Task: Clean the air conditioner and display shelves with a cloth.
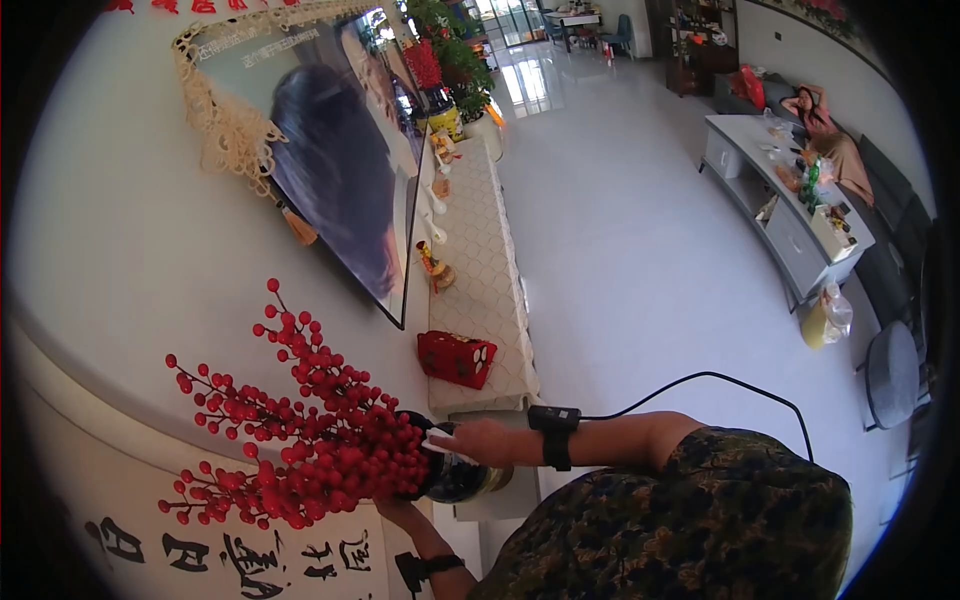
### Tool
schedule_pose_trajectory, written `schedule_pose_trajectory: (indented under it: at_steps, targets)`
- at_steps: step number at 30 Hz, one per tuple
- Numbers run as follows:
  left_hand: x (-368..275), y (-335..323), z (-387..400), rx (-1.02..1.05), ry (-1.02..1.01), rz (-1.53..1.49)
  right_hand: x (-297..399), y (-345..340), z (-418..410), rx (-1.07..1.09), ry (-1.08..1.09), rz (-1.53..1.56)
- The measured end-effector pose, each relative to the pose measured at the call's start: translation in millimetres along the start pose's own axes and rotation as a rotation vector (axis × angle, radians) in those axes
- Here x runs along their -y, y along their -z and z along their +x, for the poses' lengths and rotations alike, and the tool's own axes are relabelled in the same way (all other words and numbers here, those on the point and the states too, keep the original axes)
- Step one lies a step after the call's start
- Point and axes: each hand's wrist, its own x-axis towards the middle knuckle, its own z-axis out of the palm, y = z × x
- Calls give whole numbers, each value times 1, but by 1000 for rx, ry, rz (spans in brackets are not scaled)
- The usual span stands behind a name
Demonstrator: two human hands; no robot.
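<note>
A dark glossy vase (454, 480) stands on the near end of a cabinet, filled with branches of artificial red berries (322, 450). My right hand (480, 442) holds a white cloth (442, 441) against the vase near its neck. Beneath the berries, my left hand (396, 511) is beside the vase's mouth; the berries hide its fingers, so its grip cannot be told. Both wrists wear black straps, the right one with a small device (555, 418) and a cable.
A red fabric-covered box (456, 360), a small figurine (436, 268) and white ornaments stand on the cloth-covered cabinet (480, 300). A large television (337, 165) hangs beside it. A person (817, 120) reclines on a sofa behind a cluttered coffee table (757, 161). A grey stool (891, 375) stands right.
</note>
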Motion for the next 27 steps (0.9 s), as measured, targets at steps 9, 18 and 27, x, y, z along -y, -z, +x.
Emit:
schedule_pose_trajectory:
  at_steps: [9,18,27]
  targets:
    - [-13,-3,-4,0,49,237,26,-25,-8,142,71,219]
    - [-11,-4,-5,44,-61,122,-5,-10,8,-32,112,-2]
    - [3,2,-5,39,-122,109,-11,11,20,135,-23,1]
